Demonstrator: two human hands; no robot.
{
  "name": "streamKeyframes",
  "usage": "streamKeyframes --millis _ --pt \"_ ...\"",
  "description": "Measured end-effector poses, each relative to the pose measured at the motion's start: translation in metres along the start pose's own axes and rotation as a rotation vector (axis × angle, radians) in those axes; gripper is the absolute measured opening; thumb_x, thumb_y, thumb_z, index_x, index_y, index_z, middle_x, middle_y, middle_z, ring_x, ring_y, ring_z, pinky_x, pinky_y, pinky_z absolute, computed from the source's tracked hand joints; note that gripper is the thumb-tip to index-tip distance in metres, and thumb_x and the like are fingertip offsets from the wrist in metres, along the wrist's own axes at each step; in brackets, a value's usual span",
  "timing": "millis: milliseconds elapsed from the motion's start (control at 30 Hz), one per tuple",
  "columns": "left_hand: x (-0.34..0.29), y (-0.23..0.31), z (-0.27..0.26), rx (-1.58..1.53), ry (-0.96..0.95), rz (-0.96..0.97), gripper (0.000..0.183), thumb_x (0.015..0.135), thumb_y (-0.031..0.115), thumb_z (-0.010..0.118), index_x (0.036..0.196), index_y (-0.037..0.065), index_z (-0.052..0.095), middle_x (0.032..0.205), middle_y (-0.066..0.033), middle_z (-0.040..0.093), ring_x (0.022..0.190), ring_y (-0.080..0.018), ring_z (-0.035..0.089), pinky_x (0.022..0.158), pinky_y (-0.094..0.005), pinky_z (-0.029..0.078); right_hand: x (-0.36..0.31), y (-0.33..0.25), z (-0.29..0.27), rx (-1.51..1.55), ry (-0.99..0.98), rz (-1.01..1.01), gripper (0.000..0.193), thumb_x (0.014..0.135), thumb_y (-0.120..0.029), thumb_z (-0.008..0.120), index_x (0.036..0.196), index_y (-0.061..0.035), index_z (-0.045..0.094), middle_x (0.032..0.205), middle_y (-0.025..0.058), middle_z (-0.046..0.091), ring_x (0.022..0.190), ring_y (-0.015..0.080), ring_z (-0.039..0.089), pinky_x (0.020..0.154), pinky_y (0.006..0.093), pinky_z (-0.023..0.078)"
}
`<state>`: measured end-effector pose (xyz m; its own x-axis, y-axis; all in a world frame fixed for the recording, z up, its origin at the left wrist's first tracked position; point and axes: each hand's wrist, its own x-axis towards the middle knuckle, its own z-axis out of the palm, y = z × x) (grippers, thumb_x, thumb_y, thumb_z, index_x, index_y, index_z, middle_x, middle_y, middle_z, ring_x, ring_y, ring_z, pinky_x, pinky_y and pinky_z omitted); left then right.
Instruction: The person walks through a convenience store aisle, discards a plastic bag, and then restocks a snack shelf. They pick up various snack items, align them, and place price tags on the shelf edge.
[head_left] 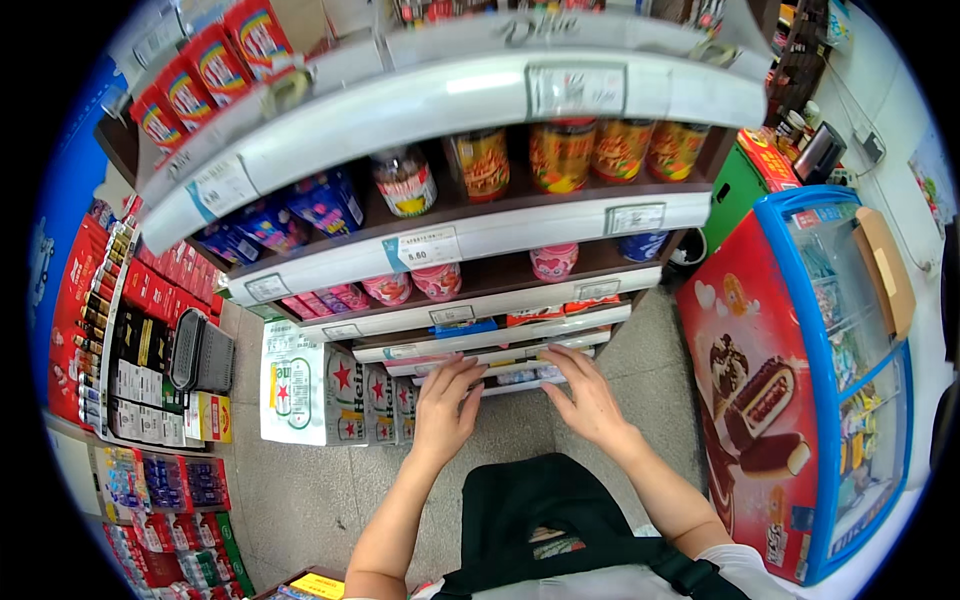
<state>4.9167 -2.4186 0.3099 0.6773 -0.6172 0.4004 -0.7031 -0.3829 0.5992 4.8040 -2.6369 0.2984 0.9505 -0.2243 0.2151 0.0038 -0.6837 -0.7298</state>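
Note:
My left hand (pixel 446 408) and my right hand (pixel 590 398) reach down toward the lowest shelves of a white-edged store rack (pixel 480 345). Both are open, with fingers stretched forward and apart, and I see nothing held in either. The fingertips are at the lower shelf edges; whether they touch is hard to tell. Between the hands, small clear-and-white packets (pixel 517 377) lie on the bottom level. Just above sit a blue packet (pixel 465 328) and an orange-red packet (pixel 535 315). Pink containers (pixel 554 262) stand one level higher.
Orange-yellow cans (pixel 562 157) and a dark-lidded jar (pixel 405 184) stand on an upper shelf. Silver-green cartons (pixel 293 390) are stacked beside the rack's left side. A red-and-blue ice cream freezer (pixel 745 400) stands at right. Farther left are a grey basket (pixel 205 352) and another stocked shelf.

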Motion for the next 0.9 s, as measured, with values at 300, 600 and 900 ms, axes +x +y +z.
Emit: streamKeyframes --millis 300,600,900 --pt "0.048 -0.071 0.048 0.525 0.439 0.518 0.05 0.079 0.006 0.074 0.128 0.002 0.064 0.139 -0.0172 0.058 0.13 -0.0377 0.053 0.108 -0.0495 0.04 0.043 0.05 0.058 -0.074 0.318 -0.465 0.053 0.085 -0.007 0.072 0.136 -0.004 0.057 0.144 0.0175 0.051 0.129 0.0387 0.051 0.106 0.0463 0.043" --pt "0.054 -0.106 0.087 0.716 0.581 0.644 0.068 0.082 0.014 0.074 0.143 -0.001 0.048 0.147 -0.0187 0.049 0.137 -0.0365 0.046 0.116 -0.0507 0.032 0.047 0.106 0.09 -0.233 0.547 -0.815 0.052 0.083 -0.007 0.073 0.133 -0.0032 0.059 0.143 0.0175 0.052 0.129 0.0381 0.051 0.106 0.0462 0.043" --pt "0.041 -0.085 0.078 0.712 0.523 0.625 0.072 0.083 0.02 0.073 0.144 -0.003 0.044 0.144 -0.0212 0.051 0.135 -0.0356 0.047 0.116 -0.0491 0.032 0.051 0.066 0.057 -0.327 0.561 -0.888 0.042 0.084 -0.013 0.072 0.124 -0.0036 0.063 0.138 0.0175 0.055 0.127 0.037 0.052 0.104 0.0458 0.043"
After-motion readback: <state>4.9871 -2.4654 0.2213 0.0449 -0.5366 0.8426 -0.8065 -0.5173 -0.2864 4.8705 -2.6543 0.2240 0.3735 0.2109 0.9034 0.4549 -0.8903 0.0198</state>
